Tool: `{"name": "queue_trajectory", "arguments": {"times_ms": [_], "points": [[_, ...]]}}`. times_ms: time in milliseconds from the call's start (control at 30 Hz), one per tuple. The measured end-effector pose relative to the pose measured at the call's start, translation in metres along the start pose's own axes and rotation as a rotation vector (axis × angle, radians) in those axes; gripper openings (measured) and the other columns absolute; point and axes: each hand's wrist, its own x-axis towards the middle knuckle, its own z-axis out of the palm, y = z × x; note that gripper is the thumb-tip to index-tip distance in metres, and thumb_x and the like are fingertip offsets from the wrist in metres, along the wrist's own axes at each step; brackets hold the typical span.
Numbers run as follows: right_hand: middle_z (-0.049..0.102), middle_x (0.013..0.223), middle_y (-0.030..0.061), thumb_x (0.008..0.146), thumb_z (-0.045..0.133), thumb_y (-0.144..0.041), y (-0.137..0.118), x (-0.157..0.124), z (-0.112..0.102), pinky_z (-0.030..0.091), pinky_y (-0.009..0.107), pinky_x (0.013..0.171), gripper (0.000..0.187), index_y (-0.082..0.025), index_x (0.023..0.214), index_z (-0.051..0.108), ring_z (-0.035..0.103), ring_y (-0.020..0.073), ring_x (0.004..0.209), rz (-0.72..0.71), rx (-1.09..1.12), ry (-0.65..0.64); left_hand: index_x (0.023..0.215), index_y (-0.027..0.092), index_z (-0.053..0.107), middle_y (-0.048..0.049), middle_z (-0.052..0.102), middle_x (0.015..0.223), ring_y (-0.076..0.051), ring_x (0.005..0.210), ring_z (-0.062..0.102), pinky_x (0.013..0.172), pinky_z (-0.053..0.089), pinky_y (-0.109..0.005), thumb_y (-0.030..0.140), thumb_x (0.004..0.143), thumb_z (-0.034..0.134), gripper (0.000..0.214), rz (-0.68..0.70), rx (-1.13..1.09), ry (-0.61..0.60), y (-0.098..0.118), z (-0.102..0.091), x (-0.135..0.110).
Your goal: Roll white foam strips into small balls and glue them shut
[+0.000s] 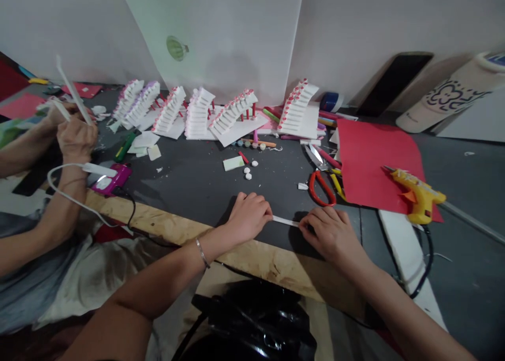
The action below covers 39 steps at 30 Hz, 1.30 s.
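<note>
A thin white strip (285,221) stretches between my two hands, low over the near edge of the dark table. My left hand (249,216) pinches its left end, fingers curled down. At the other end my right hand (329,232) grips the strip between thumb and fingers. Beyond my hands lie several small white rolled pieces (248,176), a pale green-white paper rectangle (234,163) and a short red stick (243,157). Red-handled scissors (322,187) rest just past my right hand, beside a small white scrap (302,186).
Several small white paper staircases (239,113) line the wall. A yellow glue gun (418,192) lies on red card (379,161), with a bottle (450,95) and phone (394,84) behind. At left, a co-worker's hands (77,134) hold white strips near a purple power adapter (112,179) with cables.
</note>
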Motion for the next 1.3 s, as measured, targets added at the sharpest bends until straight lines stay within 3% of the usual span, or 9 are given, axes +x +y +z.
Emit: {"name": "queue_trajectory", "arguments": {"times_ms": [167,367,433,600,833,1067,1300], "points": [[0.065,0.076,0.0029,0.090,0.055,-0.020,0.005,0.006,-0.004,0.031,0.035,0.077,0.018,-0.022,0.074,0.064,0.056,0.0212,0.083,0.006,0.097,-0.081,0.087,0.022,0.065,0.0031,0.066,0.091,-0.015,0.087,0.055,0.074,0.026,-0.033,0.026,0.091,0.062,0.007,0.020,-0.021,0.022,0.000,0.002,0.000],[0.065,0.074,0.0016,0.087,0.057,-0.019,0.002,0.009,-0.004,0.032,0.035,0.075,0.017,-0.022,0.072,0.064,0.058,0.0208,0.080,0.029,0.106,-0.061,0.087,0.020,0.066,-0.0005,0.066,0.087,-0.017,0.088,0.053,0.078,0.026,-0.036,0.021,0.097,0.051,0.018,0.295,0.334,0.157,-0.004,0.012,-0.009],[0.065,0.075,0.0014,0.088,0.055,-0.019,0.003,0.010,-0.003,0.032,0.034,0.074,0.019,-0.022,0.071,0.064,0.059,0.0199,0.080,0.046,0.126,-0.064,0.087,0.020,0.066,-0.0007,0.066,0.086,-0.017,0.088,0.052,0.078,0.026,-0.036,0.024,0.097,0.050,0.019,0.344,0.355,0.182,-0.007,0.012,-0.010],[0.066,0.074,0.0005,0.090,0.054,-0.022,0.007,0.013,-0.004,0.032,0.034,0.076,0.022,-0.022,0.071,0.065,0.059,0.0193,0.079,0.047,0.152,-0.139,0.086,0.022,0.069,0.0005,0.067,0.088,-0.016,0.085,0.052,0.078,0.025,-0.036,0.033,0.094,0.057,0.018,0.286,0.235,0.162,-0.011,0.009,-0.004],[0.066,0.074,0.0033,0.088,0.055,-0.020,-0.002,0.012,-0.011,0.031,0.037,0.076,0.020,-0.022,0.071,0.067,0.057,0.0224,0.081,0.064,0.019,-0.114,0.086,0.017,0.065,-0.0044,0.064,0.086,-0.019,0.084,0.051,0.074,0.027,-0.036,0.020,0.098,0.045,0.024,0.285,0.284,0.151,-0.001,0.010,-0.004],[0.065,0.071,0.0033,0.086,0.056,-0.018,0.001,0.019,-0.014,0.028,0.036,0.074,0.021,-0.021,0.067,0.064,0.058,0.0215,0.080,0.077,-0.002,-0.158,0.080,0.017,0.064,-0.0034,0.066,0.084,-0.021,0.084,0.054,0.076,0.026,-0.037,0.028,0.093,0.056,0.019,0.094,0.166,0.012,0.004,-0.001,0.009],[0.066,0.080,0.0033,0.086,0.059,-0.019,-0.002,0.014,-0.014,0.028,0.035,0.075,0.010,-0.021,0.078,0.066,0.057,0.0211,0.083,0.088,-0.028,-0.114,0.088,0.019,0.063,-0.0018,0.066,0.088,-0.021,0.086,0.056,0.078,0.026,-0.037,0.026,0.090,0.060,0.007,0.075,0.150,-0.034,0.006,-0.008,0.012]]}}
